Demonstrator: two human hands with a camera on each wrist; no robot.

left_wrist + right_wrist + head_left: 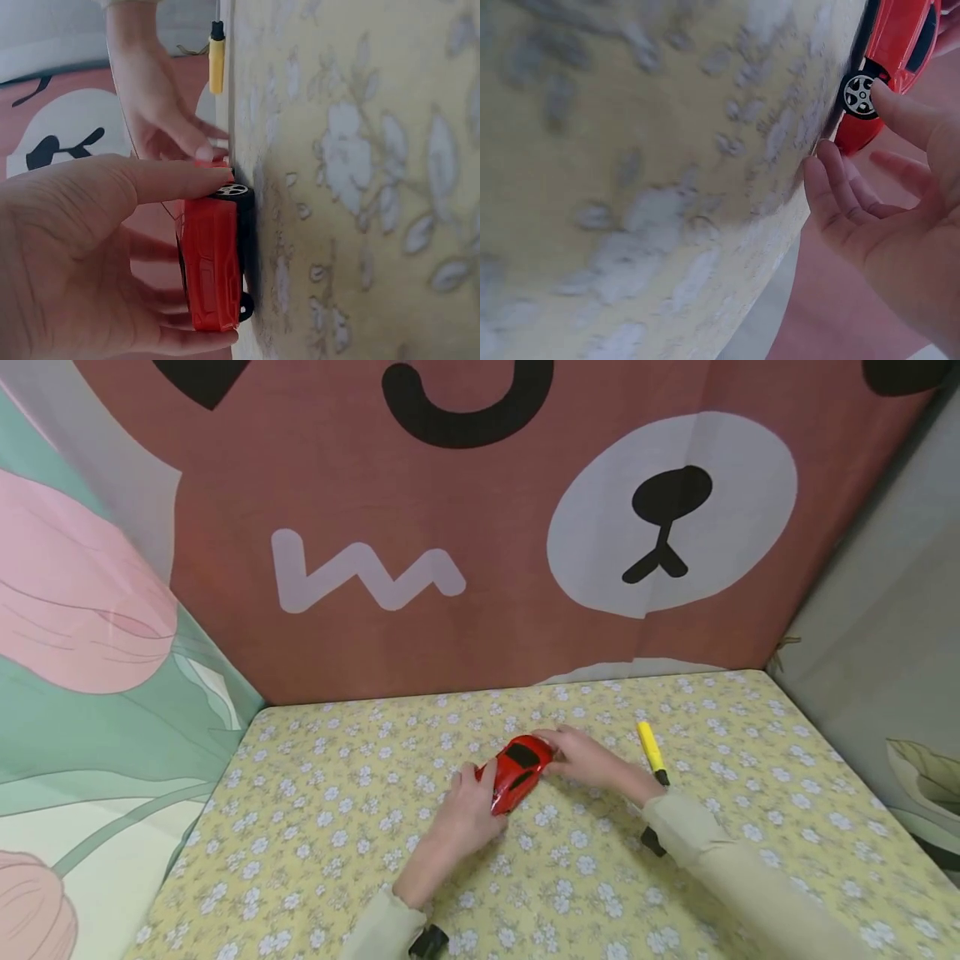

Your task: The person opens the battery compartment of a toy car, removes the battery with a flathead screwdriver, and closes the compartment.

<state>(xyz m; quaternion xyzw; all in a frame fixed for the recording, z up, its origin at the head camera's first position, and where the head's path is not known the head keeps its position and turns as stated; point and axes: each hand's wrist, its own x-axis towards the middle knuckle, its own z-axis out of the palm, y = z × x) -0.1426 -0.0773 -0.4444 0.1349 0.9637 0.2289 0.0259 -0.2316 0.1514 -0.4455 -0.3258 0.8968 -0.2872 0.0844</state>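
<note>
A red toy car (pixel 517 771) with dark windows sits at a slant on the flowered tabletop. My left hand (pixel 467 810) grips its near end, thumb on one side and fingers round the other. In the left wrist view the car's red body (pixel 212 262) and wheels lie between that thumb and the fingers. At the far end my right hand (pixel 581 756) holds the car, its thumb beside a silver-spoked wheel (pixel 861 94) in the right wrist view. The other fingers of that hand bend near the car's end, close to the cloth.
A yellow marker with a black end (pixel 651 747) lies right of the car, near my right forearm. The tabletop (pixel 315 827) has a yellow floral cover. Behind it hangs a reddish-brown bear-print curtain (pixel 495 635), and printed cloth (pixel 97 718) hangs at the left.
</note>
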